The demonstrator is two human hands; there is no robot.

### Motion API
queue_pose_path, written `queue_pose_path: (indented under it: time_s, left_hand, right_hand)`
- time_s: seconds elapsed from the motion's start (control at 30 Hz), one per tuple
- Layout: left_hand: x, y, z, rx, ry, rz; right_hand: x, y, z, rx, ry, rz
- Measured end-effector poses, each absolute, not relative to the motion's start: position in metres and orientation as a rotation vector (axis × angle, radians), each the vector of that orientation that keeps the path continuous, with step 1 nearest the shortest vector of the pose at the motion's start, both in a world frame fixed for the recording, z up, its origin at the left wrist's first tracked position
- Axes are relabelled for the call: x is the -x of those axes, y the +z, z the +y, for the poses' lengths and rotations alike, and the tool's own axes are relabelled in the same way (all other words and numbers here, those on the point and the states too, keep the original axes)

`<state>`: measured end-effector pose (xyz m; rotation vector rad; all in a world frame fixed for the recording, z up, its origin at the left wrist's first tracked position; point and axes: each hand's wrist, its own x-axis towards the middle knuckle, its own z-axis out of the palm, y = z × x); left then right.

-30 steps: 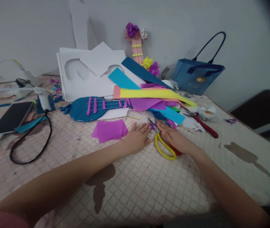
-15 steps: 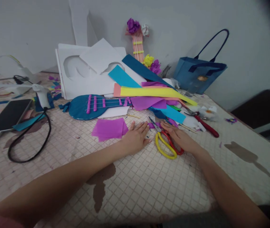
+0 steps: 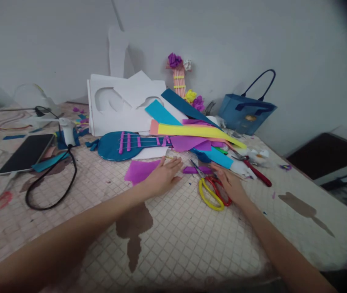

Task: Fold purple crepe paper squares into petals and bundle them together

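My left hand (image 3: 163,177) is open, its fingers stretched out beside the purple paper sheets (image 3: 141,171), overlapping their right edge. My right hand (image 3: 230,182) lies open to the right of the scissors (image 3: 210,191), with its fingers near the red handle. The scissors have one yellow and one red handle, and their blades point away from me. Between my hands, a narrow purple strip (image 3: 188,169) rests on the table, partly under the blades. Beyond them lies a blue paper guitar (image 3: 115,145) with purple bands and pale strings.
Coloured paper strips (image 3: 198,130) are piled at the centre back, before white sheets (image 3: 124,110). Red-handled pliers (image 3: 258,173) and a blue bag (image 3: 247,114) are on the right. A phone (image 3: 27,154) and black cable (image 3: 74,175) lie left.
My left hand has moved left, away from the purple strip, showing more of it. The camera view has shifted, so the objects at the back appear lower.
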<state>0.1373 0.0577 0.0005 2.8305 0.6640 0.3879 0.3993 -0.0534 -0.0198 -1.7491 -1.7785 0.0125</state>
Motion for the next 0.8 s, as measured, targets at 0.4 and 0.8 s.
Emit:
queue_pose_path:
  time_s: [0.4, 0.8]
  left_hand:
    - [-0.038, 0.005, 0.094, -2.622, 0.576, 0.971]
    - [-0.021, 0.002, 0.081, -2.595, 0.68, 0.814]
  right_hand:
    - [-0.278, 0.006, -0.004, 1.257, 0.054, -2.428]
    - [-0.246, -0.012, 0.014, 1.297, -0.085, -2.32]
